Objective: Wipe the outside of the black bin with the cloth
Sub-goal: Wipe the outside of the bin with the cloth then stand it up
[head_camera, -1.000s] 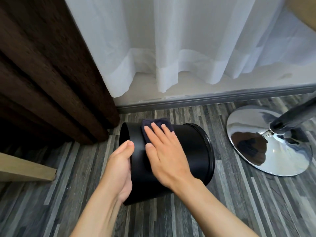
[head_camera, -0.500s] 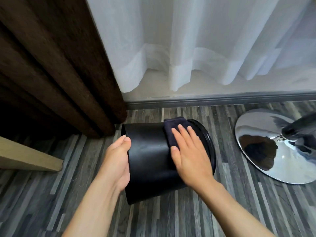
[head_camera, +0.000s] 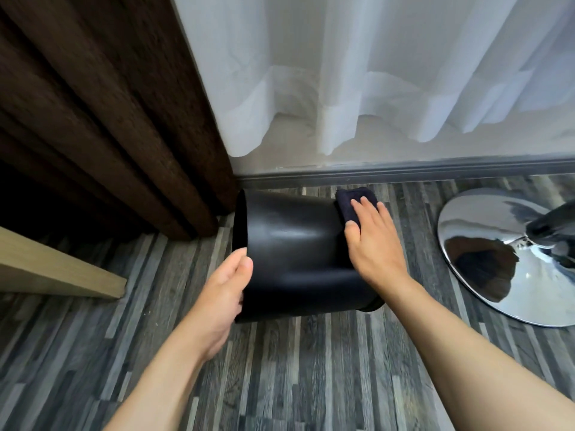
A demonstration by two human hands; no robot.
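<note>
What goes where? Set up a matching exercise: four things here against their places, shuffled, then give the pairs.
Things:
1. cloth
2. left hand
3. chrome base
4. brown curtain

Places:
A. on the floor, right of the bin
B. under the right hand, at the bin's right end
C. hanging at the left
D. at the bin's left end

Pairs: 1-B, 2-D, 3-A, 4-C

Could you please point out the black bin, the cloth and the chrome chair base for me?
black bin [head_camera: 295,244], head view, on its glossy side wall.
cloth [head_camera: 348,205], head view, on the dark fold left of the fingers.
chrome chair base [head_camera: 485,244], head view, on the mirrored disc.
</note>
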